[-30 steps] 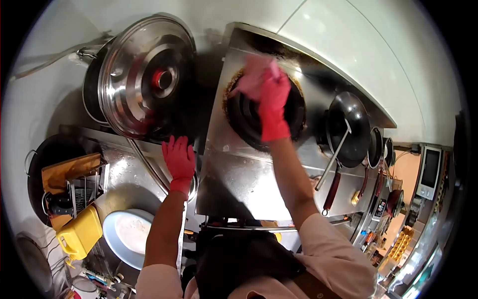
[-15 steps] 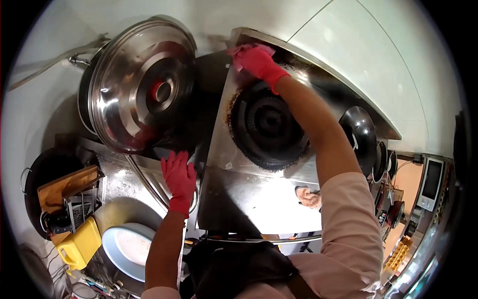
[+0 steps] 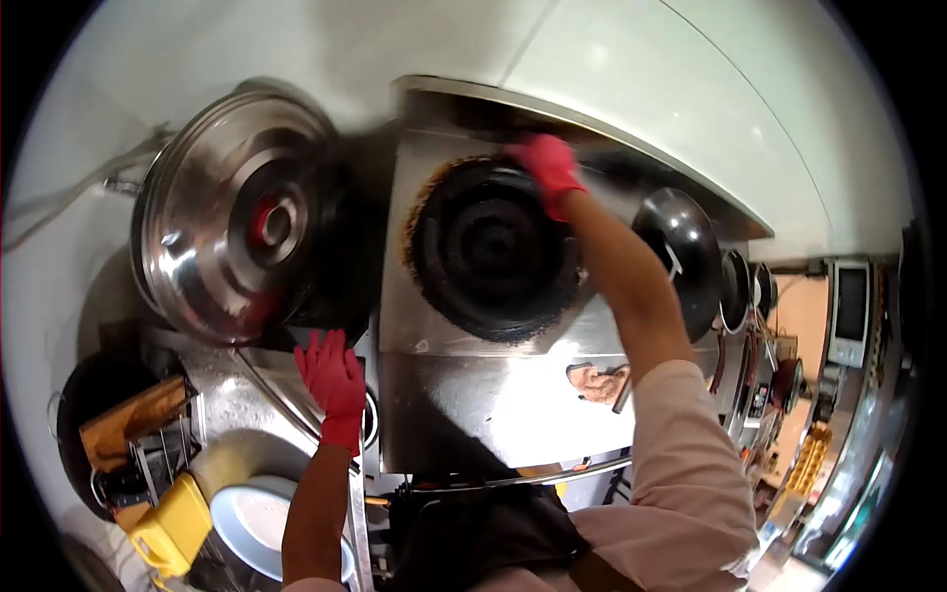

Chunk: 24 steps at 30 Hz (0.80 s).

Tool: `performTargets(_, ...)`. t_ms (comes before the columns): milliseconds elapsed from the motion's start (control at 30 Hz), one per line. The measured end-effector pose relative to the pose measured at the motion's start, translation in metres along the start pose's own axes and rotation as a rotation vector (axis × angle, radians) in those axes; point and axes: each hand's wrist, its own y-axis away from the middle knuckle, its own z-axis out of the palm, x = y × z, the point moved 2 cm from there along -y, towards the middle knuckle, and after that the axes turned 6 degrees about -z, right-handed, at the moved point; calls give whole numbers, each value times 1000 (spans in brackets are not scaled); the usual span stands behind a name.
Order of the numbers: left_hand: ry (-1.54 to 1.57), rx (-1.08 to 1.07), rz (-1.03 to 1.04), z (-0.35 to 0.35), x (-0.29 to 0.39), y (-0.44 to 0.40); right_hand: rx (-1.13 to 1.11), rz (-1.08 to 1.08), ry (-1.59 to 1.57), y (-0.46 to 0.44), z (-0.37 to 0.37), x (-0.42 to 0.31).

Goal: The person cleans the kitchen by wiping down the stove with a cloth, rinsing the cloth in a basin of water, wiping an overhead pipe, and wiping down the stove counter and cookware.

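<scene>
the left hand (image 3: 332, 385) splays empty; the right hand (image 3: 543, 163), grip too blurred to tell, could knock the wok (image 3: 686, 232) by swinging outward.

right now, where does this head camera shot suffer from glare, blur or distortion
Head view: the right gloved hand is blurred, the left gloved hand sharper; head view: glare whitens the front of the steel cooktop, with dark shadow to its left, and highlights streak the domed metal lid; head view: the wide lens curves the wall seam and blackens the corners.
</scene>
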Motion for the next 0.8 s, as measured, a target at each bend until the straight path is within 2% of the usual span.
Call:
performTargets(33,-1,-13,4,3,0,2,64,-270,-296,-7,25,-21)
performTargets(67,21,-16,-12,4,-1,3,61,-392,-442,-8,34,-56)
performTargets(100,7,-14,-7,5,0,4,81,-365,-288,2,27,-96)
performTargets(267,1,7,29,6,5,2,-254,-35,-459,7,-4,-70)
performTargets(300,-9,5,22,6,2,4,-103,-122,-112,7,-17,-39)
performTargets(333,19,20,31,3,3,4,63,-6,-124,2,-6,0)
performTargets(367,21,19,19,4,5,1,62,60,-129,1,0,41)
performTargets(400,19,10,11,3,6,2,80,207,79,8,-15,66)
performTargets(433,17,2,15,0,5,1,163,260,43,-10,9,117)
performTargets(500,7,26,25,4,1,-1,153,130,916,-9,26,158)
performTargets(567,27,23,17,1,2,2,639,307,71,-26,36,208)
performTargets(600,7,29,47,2,-1,2,626,417,-73,-17,19,194)
performTargets(667,22,13,34,0,-3,4,300,440,187,3,-13,119)
performTargets(800,23,0,5,3,1,1,-31,164,444,36,-43,-68)
